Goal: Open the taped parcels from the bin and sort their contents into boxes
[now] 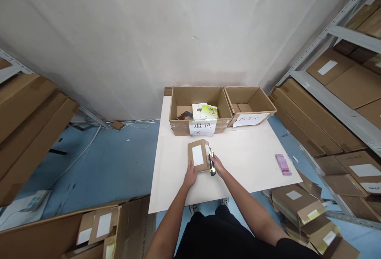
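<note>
Surface, pale and flat, directly beneath both hands. The left hand rests its fingers on the near left edge of the parcel, which lies between the hands with its white label upward; how far the fingers close around that edge cannot be told. The right hand is closed around a black-and-yellow utility knife, held along the parcel's right side; blade exposure and contact are too small to judge. For sound technique, the left hand should brace the parcel well outside the line of the blade, while the right keeps any cut shallow and along the seam, sparing the contents.

Well to the right of the right hand lies a pink-purple item, blurred by pixelation. Beyond the hands, toward the far edge, stand two open cartons side by side: the left carton, containing booklets, and the smaller right carton. Each bears a handwritten sheet in front. Farther out, blue floor extends left of the hands, box-laden shelving rises to the right, and a grey wall closes the background.
</note>
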A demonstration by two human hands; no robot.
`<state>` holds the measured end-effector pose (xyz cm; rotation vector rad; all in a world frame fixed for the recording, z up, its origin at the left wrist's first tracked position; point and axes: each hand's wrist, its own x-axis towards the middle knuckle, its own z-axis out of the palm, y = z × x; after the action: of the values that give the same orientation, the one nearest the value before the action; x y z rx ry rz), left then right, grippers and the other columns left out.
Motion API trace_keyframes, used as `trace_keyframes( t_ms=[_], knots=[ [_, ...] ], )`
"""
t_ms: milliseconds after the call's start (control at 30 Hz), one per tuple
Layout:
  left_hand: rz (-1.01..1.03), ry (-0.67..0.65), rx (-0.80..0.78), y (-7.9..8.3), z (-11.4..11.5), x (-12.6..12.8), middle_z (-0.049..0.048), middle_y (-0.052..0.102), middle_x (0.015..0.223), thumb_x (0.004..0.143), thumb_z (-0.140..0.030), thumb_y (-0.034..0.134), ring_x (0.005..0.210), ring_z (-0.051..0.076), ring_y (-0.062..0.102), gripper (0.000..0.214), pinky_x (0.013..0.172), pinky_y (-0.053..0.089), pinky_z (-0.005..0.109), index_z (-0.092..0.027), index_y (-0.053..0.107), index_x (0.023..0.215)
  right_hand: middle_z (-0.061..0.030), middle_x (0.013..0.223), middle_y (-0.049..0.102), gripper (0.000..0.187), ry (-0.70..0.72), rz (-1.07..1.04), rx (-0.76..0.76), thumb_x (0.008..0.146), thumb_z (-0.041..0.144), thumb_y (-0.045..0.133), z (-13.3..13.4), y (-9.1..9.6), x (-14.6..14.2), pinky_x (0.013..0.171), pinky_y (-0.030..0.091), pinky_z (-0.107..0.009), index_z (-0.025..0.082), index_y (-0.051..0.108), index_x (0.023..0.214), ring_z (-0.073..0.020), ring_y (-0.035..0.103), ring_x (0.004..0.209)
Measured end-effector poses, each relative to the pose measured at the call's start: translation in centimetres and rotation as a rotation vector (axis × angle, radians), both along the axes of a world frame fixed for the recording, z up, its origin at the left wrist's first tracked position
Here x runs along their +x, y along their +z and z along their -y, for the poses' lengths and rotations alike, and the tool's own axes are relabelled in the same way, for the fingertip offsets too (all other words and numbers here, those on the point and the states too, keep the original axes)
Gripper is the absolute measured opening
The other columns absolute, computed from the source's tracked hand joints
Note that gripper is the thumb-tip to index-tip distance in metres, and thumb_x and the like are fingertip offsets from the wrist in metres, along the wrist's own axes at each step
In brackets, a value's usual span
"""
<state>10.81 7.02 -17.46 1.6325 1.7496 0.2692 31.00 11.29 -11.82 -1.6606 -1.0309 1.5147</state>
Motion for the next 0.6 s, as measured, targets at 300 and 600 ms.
trace_keyframes(
  t_ms=[300,600],
  knots=[
    [-0.073,-0.046,0.083,3.6,-5.4,-11.7,0.0065,0.021,0.176,0.085,-0.023,0.065,0.158,0.027,0.034,0.095,0.122,0.043,0.036,-0.023,0.021,0.169,-0.0063,0.107,0.073,0.043,0.145,-0.19,-0.135,0.088,0.062,0.067,0.3,1.2,-7.3,0.079,0.059,-0.031,0.023,0.065,0.105,-0.0222,0.07,0.1],
    [-0.329,-0.629,-0.074,6.2,-12.4,-11.3,0.0113,-0.001,0.178,0.05,-0.059,0.094,0.163,0.043,0.001,0.152,0.128,0.025,0.057,-0.029,0.006,0.17,-0.0054,0.103,0.073,0.035,-0.028,-0.058,-0.09,0.093,0.056,0.062,-0.3,1.9,-3.7,0.062,0.055,-0.026,0.023,0.057,0.103,-0.018,0.072,0.077]
  ],
)
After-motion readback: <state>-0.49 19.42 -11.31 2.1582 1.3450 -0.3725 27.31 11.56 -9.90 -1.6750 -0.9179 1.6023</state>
